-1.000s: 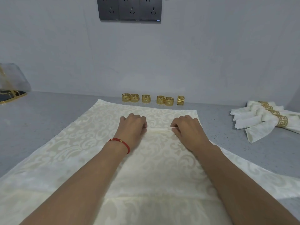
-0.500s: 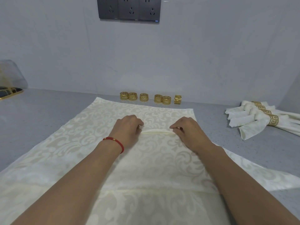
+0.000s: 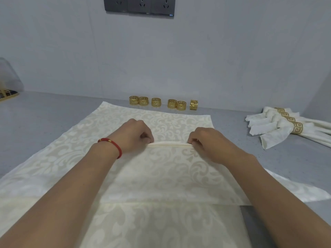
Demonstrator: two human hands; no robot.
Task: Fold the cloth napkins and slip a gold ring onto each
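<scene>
where the cream damask napkin (image 3: 161,176) lies spread across the grey counter (image 3: 44,119), both hands sit near its far half, knuckles up. the left hand (image 3: 133,136) pinches one end of a narrow raised pleat (image 3: 170,144) in the cloth, fingers curled under against the thumb; a red cord bracelet (image 3: 114,146) circles that wrist. the right hand (image 3: 208,141) pinches the other end in the same curled way, so the pleat runs straight between them. beyond the napkin's far edge, six gold rings (image 3: 163,103) stand in a row by the wall, the rightmost turned on its side. to the right, well apart, finished napkins (image 3: 279,129) lie bundled, each wearing a gold ring. a dark socket strip (image 3: 139,5) is mounted on the wall above.
</scene>
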